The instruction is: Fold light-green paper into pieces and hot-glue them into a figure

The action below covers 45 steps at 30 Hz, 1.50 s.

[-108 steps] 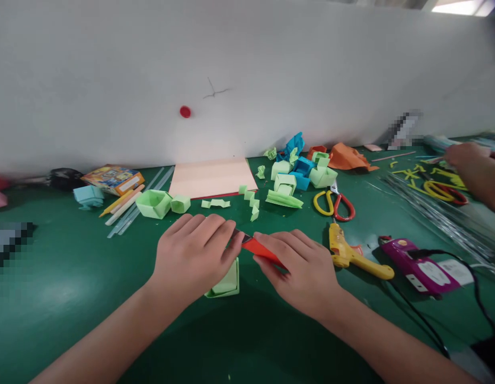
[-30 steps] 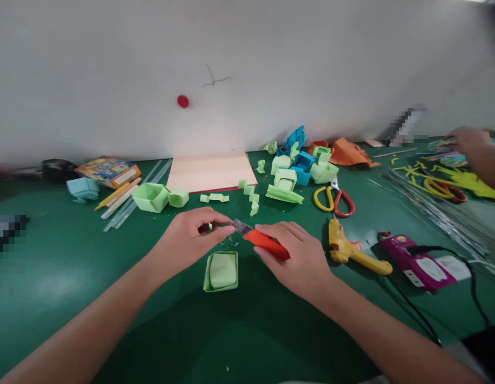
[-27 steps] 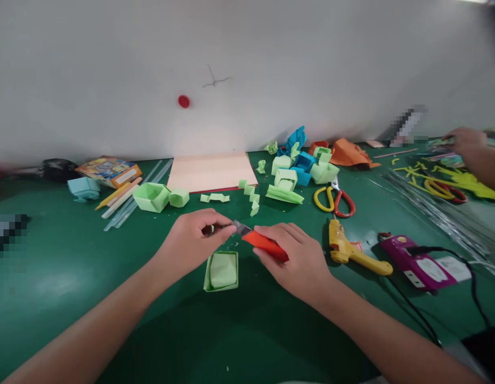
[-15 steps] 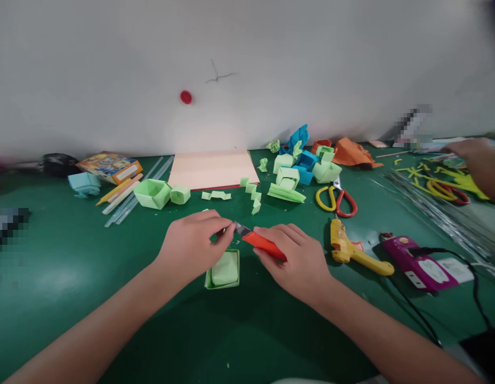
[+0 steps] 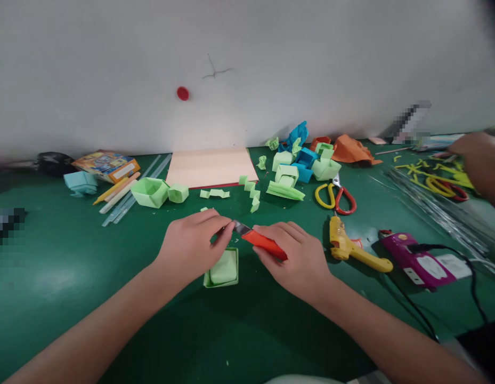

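My right hand [image 5: 293, 256] is closed around the orange handle of a utility knife [image 5: 267, 244], its blade out and pointing left. At the blade's tip, the thumb and forefinger of my left hand [image 5: 197, 240] are pinched together; whether they grip the blade or a small bit is hidden. Just below my left fingers, a small light-green folded paper box [image 5: 224, 268] stands on the green table, with another green paper piece inside it. My left hand partly covers that box. Small green scraps lie behind both hands.
Scissors [image 5: 338, 198], a yellow glue gun [image 5: 351, 248] and a purple power strip [image 5: 419, 260] with cables lie right. Green and blue paper pieces [image 5: 287, 176] and a pale sheet [image 5: 211, 166] are behind. Glue sticks [image 5: 125, 205] lie left. Another person's hand [image 5: 481, 162] is far right.
My hands and the knife hold nearly the same pose. The whole view has shifted slightly. At the far right, the other person's hand has moved a little.
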### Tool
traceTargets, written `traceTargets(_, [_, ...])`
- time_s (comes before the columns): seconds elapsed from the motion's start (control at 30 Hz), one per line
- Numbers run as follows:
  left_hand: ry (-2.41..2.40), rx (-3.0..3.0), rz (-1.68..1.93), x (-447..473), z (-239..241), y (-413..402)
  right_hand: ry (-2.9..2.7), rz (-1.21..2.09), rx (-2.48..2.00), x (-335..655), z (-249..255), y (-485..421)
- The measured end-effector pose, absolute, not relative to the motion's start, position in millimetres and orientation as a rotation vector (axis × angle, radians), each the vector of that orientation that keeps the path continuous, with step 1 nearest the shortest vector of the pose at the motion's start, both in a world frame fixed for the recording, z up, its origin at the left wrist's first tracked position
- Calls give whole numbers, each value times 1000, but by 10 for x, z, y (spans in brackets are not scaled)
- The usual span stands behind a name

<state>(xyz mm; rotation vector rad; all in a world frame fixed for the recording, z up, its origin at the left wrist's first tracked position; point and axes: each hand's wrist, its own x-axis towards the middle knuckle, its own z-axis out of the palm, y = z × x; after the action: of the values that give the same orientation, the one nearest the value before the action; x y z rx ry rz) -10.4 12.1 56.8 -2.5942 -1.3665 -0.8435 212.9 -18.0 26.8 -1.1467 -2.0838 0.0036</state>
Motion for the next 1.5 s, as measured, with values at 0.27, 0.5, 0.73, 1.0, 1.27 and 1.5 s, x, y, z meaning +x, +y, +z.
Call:
traceTargets(0.27, [-1470, -2605, -817, -85, 563, 122, -2084, 19, -1140, 2127, 264, -185])
traceTargets(0.5, [-1235, -2448, -672, -111, 618, 125, -2085, -36, -1136, 2116, 280, -185])
traceTargets(0.73, [-1039, -2351, -585, -139, 702, 113, -2100, -74, -1126, 2104, 291, -200])
traceTargets(1.0, [-1015, -2355, -577, -137, 712, 123, -2095, -54, -1125, 2105, 294, -200])
traceTargets(1.27, [-1075, -2288, -544, -128, 677, 115, -2078, -40, -1129, 2096, 301, -204])
traceTargets(1.5, [-1296, -2200, -587, -319, 750, 270, -2048, 4, -1142, 2129, 316, -206])
